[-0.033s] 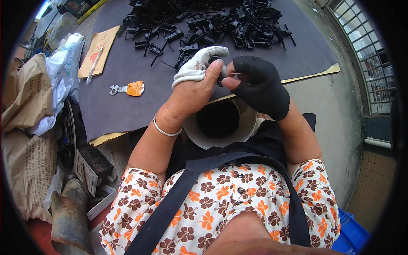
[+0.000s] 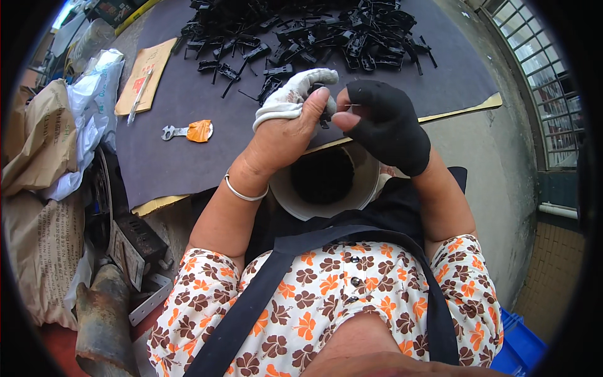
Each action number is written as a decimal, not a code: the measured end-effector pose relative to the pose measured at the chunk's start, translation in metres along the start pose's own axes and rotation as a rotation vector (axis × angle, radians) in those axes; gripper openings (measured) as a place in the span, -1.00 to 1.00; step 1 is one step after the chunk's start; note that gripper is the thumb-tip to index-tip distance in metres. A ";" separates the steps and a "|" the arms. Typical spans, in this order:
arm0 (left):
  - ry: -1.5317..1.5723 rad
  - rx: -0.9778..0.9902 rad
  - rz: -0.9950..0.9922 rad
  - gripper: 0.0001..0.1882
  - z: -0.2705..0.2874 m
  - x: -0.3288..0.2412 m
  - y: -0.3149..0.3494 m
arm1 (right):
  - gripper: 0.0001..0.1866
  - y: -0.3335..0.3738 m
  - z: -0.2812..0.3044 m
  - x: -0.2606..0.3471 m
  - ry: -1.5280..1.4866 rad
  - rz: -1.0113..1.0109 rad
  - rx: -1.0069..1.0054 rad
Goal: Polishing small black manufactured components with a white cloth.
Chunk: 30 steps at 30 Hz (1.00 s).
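We find the left hand (image 2: 286, 129), fingers wrapped in white cloth, and the black-gloved right hand (image 2: 383, 122) pinching one small black clip (image 2: 325, 118) between them, held directly above the white bucket (image 2: 295, 198), apparently so pieces drop in. Loose clips (image 2: 301, 31) lie beyond on the dark mat (image 2: 176, 157).

From my remote seat this looked like a small piecework workshop: a dark work mat (image 2: 188, 157) lay over a concrete floor (image 2: 483, 188), heaped with black plastic clips (image 2: 314, 31). A small wrench with an orange handle (image 2: 188, 131), stuffed paper sacks (image 2: 38, 144) and a round white bucket (image 2: 326, 182) crowded the spot.
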<state>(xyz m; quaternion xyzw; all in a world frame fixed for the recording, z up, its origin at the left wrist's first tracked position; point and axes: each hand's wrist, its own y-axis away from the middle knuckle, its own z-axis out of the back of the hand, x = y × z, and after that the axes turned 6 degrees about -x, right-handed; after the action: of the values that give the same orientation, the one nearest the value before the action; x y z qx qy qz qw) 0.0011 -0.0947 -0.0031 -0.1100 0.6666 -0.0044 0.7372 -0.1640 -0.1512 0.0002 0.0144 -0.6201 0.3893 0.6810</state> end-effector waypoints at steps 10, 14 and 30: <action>0.170 0.230 0.050 -0.44 0.009 -0.006 0.002 | -0.87 -0.004 -0.010 -0.001 0.030 -0.147 -0.049; -0.005 0.171 -0.221 -0.49 0.003 0.003 0.002 | -0.87 -0.008 -0.006 -0.003 -0.096 -0.282 -0.044; -0.383 0.036 -0.359 -0.62 -0.004 0.001 0.005 | -0.78 -0.003 -0.009 -0.015 0.185 -0.180 0.019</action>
<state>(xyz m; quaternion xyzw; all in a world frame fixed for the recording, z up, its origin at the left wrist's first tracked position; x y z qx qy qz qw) -0.0030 -0.0906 -0.0053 -0.2122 0.4846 -0.1262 0.8392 -0.1544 -0.1564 -0.0135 0.0405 -0.5472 0.3322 0.7671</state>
